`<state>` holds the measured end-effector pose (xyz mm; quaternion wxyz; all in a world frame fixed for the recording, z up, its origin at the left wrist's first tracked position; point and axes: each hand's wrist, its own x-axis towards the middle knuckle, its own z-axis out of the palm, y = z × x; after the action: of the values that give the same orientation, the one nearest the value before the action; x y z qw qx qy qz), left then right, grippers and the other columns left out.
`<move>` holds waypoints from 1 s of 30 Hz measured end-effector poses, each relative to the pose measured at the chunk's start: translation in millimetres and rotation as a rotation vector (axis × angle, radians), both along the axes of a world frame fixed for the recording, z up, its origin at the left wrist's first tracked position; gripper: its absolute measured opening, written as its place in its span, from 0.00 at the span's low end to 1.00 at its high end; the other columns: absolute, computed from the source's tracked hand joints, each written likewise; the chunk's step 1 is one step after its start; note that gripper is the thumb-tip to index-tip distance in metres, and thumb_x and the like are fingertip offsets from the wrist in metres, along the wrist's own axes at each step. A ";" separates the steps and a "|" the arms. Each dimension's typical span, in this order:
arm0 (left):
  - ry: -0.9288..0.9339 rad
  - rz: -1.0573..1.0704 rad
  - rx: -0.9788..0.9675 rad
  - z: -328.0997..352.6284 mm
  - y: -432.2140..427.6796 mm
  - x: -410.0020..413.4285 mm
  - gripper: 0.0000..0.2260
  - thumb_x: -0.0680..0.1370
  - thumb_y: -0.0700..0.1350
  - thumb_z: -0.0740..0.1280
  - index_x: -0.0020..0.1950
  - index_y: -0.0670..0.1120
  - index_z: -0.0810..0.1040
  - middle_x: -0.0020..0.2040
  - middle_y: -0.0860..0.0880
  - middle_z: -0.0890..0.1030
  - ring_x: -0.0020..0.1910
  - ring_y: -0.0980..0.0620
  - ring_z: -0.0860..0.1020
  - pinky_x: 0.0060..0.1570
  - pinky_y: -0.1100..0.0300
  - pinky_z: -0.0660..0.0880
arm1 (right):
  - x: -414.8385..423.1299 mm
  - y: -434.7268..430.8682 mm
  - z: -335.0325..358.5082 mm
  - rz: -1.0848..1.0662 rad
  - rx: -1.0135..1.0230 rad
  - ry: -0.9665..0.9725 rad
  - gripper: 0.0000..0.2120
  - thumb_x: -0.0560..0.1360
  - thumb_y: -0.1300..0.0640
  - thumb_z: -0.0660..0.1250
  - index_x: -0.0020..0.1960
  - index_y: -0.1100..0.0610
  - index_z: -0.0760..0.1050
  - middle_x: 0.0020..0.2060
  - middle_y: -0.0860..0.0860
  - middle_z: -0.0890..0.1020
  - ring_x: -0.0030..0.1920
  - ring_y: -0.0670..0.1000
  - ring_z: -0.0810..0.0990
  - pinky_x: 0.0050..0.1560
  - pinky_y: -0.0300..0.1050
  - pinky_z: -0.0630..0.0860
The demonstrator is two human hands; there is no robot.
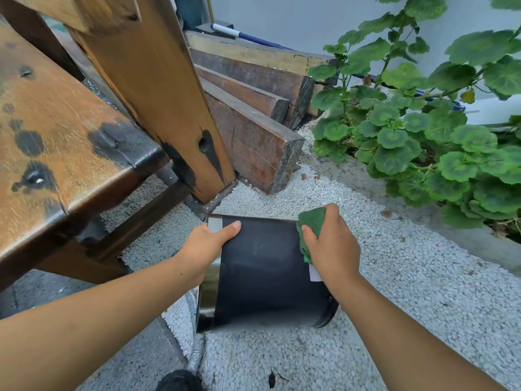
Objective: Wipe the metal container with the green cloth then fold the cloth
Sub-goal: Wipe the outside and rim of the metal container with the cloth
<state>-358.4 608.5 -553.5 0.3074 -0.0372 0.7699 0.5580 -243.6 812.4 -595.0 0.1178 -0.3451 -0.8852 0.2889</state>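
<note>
A dark, shiny metal container (262, 272) is held on its side above white gravel, low in the middle of the head view. My left hand (205, 246) grips its left rim, thumb laid across the top. My right hand (332, 244) presses a bunched green cloth (311, 224) against the container's upper right edge. Part of the cloth is hidden under my fingers. A white label peeks out below my right hand.
A worn wooden bench (56, 131) and its thick post (158, 88) stand to the left. Stacked timber beams (253, 108) lie behind. A leafy green plant (423, 131) in a concrete bed fills the right. A grey flexible hose (194, 354) runs over the gravel (394, 277).
</note>
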 end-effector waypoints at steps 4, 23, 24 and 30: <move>0.001 0.000 -0.041 2.4 4.2 -1.1 0.12 0.77 0.52 0.73 0.44 0.44 0.84 0.37 0.52 0.88 0.35 0.58 0.86 0.32 0.69 0.77 | 0.0 1.5 2.0 -0.038 -0.081 0.045 0.17 0.79 0.47 0.68 0.57 0.53 0.64 0.46 0.52 0.79 0.40 0.55 0.77 0.33 0.48 0.70; -0.078 0.137 -0.066 6.2 51.3 -33.4 0.18 0.81 0.45 0.67 0.64 0.33 0.76 0.54 0.38 0.82 0.43 0.44 0.80 0.41 0.55 0.77 | -28.1 -96.2 36.6 0.119 -0.167 0.185 0.21 0.78 0.42 0.67 0.62 0.50 0.62 0.53 0.50 0.79 0.49 0.57 0.81 0.42 0.54 0.78; -0.060 0.127 -0.084 4.4 50.8 -34.0 0.19 0.81 0.47 0.68 0.64 0.34 0.76 0.56 0.39 0.82 0.43 0.47 0.80 0.38 0.58 0.75 | -27.4 -91.7 33.4 0.123 -0.141 0.181 0.22 0.78 0.42 0.66 0.64 0.51 0.62 0.54 0.50 0.79 0.49 0.57 0.81 0.41 0.54 0.79; 0.005 0.131 -0.189 -8.5 37.1 -45.2 0.17 0.76 0.53 0.73 0.51 0.38 0.79 0.55 0.40 0.83 0.50 0.43 0.81 0.45 0.56 0.75 | -25.1 -69.4 13.0 0.071 -0.109 0.147 0.20 0.79 0.44 0.66 0.63 0.51 0.63 0.54 0.50 0.79 0.49 0.56 0.82 0.40 0.53 0.79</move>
<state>-403.6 645.6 -562.0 0.2636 -0.1150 0.8159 0.5017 -268.7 743.1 -582.0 0.1533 -0.2972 -0.8689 0.3650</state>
